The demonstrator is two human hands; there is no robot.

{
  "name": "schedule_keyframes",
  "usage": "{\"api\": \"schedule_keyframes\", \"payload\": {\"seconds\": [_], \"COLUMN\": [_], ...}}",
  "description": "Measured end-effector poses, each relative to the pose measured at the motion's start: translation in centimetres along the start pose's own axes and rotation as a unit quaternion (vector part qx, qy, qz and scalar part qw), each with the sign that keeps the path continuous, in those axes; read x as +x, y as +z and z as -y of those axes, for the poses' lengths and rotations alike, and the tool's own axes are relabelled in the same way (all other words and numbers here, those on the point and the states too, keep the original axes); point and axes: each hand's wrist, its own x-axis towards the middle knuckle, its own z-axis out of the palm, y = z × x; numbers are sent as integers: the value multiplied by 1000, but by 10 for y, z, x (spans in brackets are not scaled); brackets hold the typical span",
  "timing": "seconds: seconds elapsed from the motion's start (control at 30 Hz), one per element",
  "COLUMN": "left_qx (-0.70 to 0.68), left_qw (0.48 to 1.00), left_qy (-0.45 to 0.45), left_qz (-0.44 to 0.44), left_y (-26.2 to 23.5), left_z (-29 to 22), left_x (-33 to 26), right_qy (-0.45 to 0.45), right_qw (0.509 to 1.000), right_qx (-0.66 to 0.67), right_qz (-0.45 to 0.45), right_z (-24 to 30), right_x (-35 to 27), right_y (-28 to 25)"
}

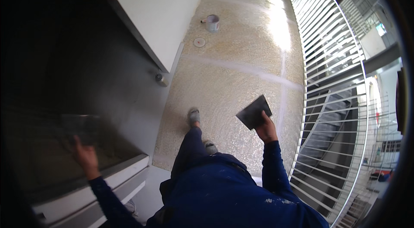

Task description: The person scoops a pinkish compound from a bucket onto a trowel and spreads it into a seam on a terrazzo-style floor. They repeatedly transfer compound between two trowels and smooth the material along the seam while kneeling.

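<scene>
My right hand (266, 129) grips a flat, dark, four-cornered plate (253, 114), like a wide filling knife, held out over the floor to the right of my legs. Its fingers are closed at the near edge, with the thumb on top. On the left, my left hand (86, 155) is raised in front of a dark glass pane, one finger stretched along a flat dark blade (80, 126) with a pale upper edge. That blade is hard to make out against the dark pane, and the closed fingers are partly in shadow.
A pale bucket (212, 23) with a handle sticking out stands ahead on the speckled floor (224, 85), behind a round lid-like disc (199, 42). White railings (332, 55) run along the right, with stairs beyond. A small cylinder (161, 79) juts near the white wall (159, 8).
</scene>
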Motion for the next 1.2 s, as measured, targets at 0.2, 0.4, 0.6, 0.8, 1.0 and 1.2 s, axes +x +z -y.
{"api": "schedule_keyframes", "payload": {"seconds": [0.2, 0.4, 0.6, 0.8, 1.0, 1.2], "left_qx": [-302, -282, -219, -128, -54, -12], "left_qw": [847, 803, 811, 870, 904, 923], "left_qy": [-351, -440, -406, -308, -186, -96], "left_qz": [261, 285, 359, 363, 380, 372], "left_y": [285, 435, 515, 562, 616, 677], "left_z": [141, 158, 157, 167, 196, 225], "left_x": [-34, -32, -40, -38, -49, -86], "right_qy": [-99, -239, -370, -395, -376, -330], "right_qw": [989, 968, 927, 911, 910, 886], "right_qx": [1, -32, -32, -86, -160, -324], "right_qz": [106, 65, 57, 76, 65, 24], "right_z": [8, 29, 42, 69, 132, 223], "right_x": [60, 76, 77, 89, 112, 123], "right_y": [163, 268, 290, 269, 228, 194]}}
